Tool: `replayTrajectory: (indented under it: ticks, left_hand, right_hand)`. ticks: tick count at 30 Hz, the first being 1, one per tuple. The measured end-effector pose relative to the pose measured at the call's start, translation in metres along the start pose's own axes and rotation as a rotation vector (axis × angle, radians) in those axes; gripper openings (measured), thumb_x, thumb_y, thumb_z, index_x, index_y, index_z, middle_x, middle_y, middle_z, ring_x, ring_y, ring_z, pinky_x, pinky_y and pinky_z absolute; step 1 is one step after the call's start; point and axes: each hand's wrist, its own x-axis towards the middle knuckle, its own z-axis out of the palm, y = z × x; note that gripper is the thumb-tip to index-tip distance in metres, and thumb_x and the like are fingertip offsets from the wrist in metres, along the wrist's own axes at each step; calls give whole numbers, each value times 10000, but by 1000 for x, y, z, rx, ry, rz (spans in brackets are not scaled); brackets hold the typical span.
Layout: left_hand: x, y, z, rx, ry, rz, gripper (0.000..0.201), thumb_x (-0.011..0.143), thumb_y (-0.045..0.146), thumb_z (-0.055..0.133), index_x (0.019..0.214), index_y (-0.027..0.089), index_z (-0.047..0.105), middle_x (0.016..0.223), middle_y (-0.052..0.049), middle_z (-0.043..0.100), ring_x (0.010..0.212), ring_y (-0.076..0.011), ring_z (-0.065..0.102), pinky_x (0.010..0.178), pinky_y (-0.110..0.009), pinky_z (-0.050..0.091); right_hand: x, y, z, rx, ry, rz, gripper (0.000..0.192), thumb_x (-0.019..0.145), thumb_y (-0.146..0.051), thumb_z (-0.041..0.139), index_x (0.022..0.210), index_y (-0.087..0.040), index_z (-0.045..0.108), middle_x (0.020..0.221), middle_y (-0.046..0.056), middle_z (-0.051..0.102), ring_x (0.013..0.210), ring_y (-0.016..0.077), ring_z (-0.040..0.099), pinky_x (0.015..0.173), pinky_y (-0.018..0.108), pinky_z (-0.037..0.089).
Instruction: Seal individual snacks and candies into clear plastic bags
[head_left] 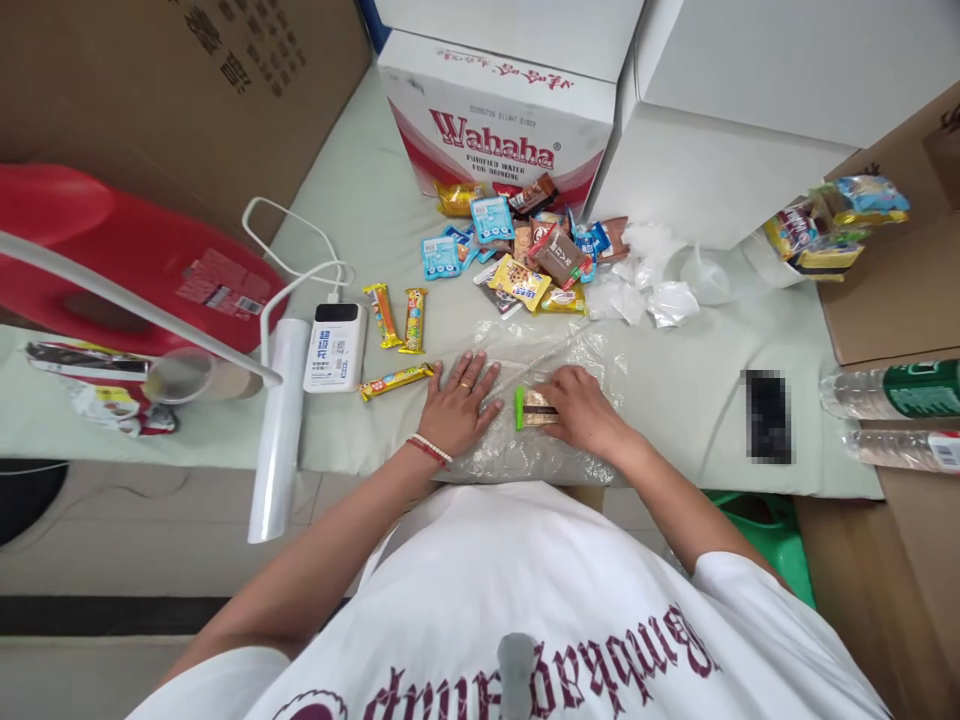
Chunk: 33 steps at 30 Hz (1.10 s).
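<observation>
A sheet of clear plastic film [499, 455] lies crinkled along the table's front edge. My left hand [456, 405] rests flat on the film's left side, fingers stretched out, a ring on one finger and beaded bracelets at the wrist. On the film lies a small tan-and-brown snack packet [534, 408] with a bright green end. My right hand [581, 408] has its curled fingers on the packet's right end, which they partly hide. A yellow snack bar [397, 381] lies just beyond my left fingers, and two upright yellow bars [414, 320] lie farther back.
A pile of wrapped snacks [517, 282] sits before a Wahaha carton [499, 125]. Crumpled white plastic [649, 275] is beside it. A white power bank [335, 348], a film roll [279, 430] and a red jug [135, 260] stand left; a phone [769, 417] and bottles [892, 390] lie right.
</observation>
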Motion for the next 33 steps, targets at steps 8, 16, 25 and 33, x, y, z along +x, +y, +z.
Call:
replayTrajectory:
  ticks: [8, 16, 25, 33]
  left_hand:
    - [0, -1, 2, -24, 3, 8, 662, 1054, 512, 397, 1661, 266, 297, 1723, -107, 300, 1610, -307, 256, 1299, -622, 22]
    - [-6, -14, 0, -98, 130, 42, 705, 1021, 491, 499, 1649, 219, 328, 1746, -158, 215, 1622, -335, 215, 1285, -580, 213]
    - [-40, -30, -11, -189, 57, 404, 611, 920, 118, 507, 1463, 393, 568, 1474, -26, 654, 1523, -263, 441, 1315, -623, 70]
    - [-26, -42, -23, -305, -228, 526, 445, 959, 453, 596, 1327, 204, 631, 1585, -179, 517, 1520, -343, 421, 1277, -646, 149]
  right_hand:
    - [-6, 8, -10, -70, -6, 22, 546, 906, -332, 747, 1414, -203, 592, 1305, 157, 631, 1208, 333, 501, 1003, 459, 394]
    - [19, -5, -1, -37, -2, 52, 613, 895, -344, 775, 1449, -192, 560, 1331, 161, 618, 1227, 349, 493, 1039, 487, 397]
    - [-90, 17, 16, 246, 243, -178, 413, 954, -419, 703, 1301, -212, 615, 1282, 156, 593, 1219, 320, 554, 1001, 493, 523]
    - [-109, 21, 45, 410, 392, -7, 112, 1017, -218, 562, 1037, -241, 670, 1175, 102, 668, 1130, 236, 638, 944, 394, 543]
